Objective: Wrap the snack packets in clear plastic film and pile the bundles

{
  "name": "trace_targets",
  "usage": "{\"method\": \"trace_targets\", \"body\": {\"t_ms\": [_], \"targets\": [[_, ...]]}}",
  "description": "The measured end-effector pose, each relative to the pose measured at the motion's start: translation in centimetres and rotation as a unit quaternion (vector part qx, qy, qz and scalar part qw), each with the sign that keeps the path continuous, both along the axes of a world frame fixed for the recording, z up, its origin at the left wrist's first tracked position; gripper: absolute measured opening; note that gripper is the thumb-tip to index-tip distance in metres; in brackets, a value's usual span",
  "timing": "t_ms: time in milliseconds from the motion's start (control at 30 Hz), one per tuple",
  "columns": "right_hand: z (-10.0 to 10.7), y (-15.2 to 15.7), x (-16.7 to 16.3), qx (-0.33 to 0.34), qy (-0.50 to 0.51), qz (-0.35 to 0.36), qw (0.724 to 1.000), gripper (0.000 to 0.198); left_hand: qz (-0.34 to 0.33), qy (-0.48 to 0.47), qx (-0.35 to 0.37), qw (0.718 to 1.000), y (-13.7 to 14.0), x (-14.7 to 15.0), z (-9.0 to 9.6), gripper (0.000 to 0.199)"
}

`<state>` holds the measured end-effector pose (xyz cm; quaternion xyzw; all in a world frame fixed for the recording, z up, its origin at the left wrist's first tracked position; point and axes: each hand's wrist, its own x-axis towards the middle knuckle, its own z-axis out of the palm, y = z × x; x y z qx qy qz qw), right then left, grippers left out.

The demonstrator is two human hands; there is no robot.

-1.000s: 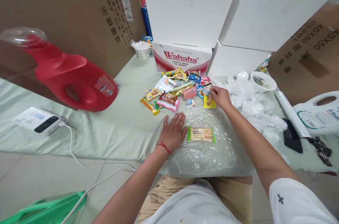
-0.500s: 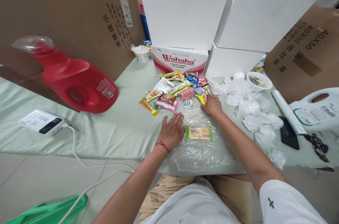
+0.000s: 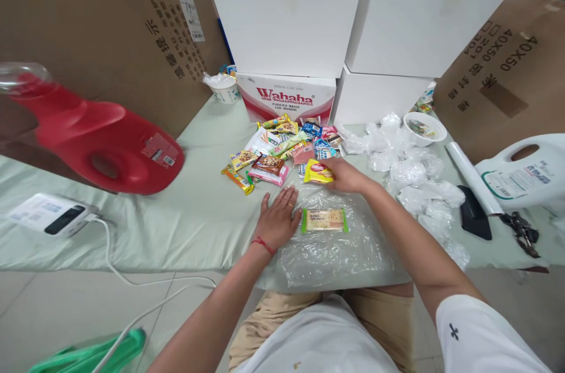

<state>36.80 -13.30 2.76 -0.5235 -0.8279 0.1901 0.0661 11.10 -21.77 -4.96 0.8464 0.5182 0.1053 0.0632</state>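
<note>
Above the clear bag, the right hand holds a yellow packet, seemingly lengthwise left-right

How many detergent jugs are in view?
2: a red detergent jug lying at the table's left, and a white detergent jug lying at the far right edge.
</note>
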Motion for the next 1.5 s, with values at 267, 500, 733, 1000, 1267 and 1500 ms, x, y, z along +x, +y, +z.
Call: {"method": "trace_targets", "body": {"t_ms": [267, 500, 733, 1000, 1267, 1500], "targets": [[-1.6, 3.2, -3.7, 0.068, -0.008, -0.202, 0.977, 0.057, 0.008, -0.002, -0.007, 1.0, 0.0, 0.1, 0.0, 0.056], [-2.4, 5.0, -3.4, 0.027, -0.074, -0.316, 0.946, 0.06, 0.015, 0.005, -0.011, 1.0, 0.1, 0.1, 0.2, 0.057], [1.5, -3.2, 1.5, 0.099, 0.109, -0.043, 0.988, 0.066, 0.022, -0.009, -0.023, 0.999, 0.1, 0.2, 0.6, 0.055], [-2.3, -11.7, 0.1, -0.003, 0.085, 0.058, 0.995, 0.06, 0.008, -0.059, -0.035, 0.998, 1.0, -1.1, 0.7, 0.053], [-2.8, -22.6, 7.0, 0.033, 0.143, -0.005, 0.989, 0.062, -0.165, -0.153, 0.075, 0.971, -5.7, -5.7, 4.3, 0.054], [-8.8, -28.5, 7.9, 0.117, 0.153, -0.071, 0.979, 0.035, -0.232, -0.084, 0.039, 0.968, -13.3, -5.6, -1.3, 0.026]]}}
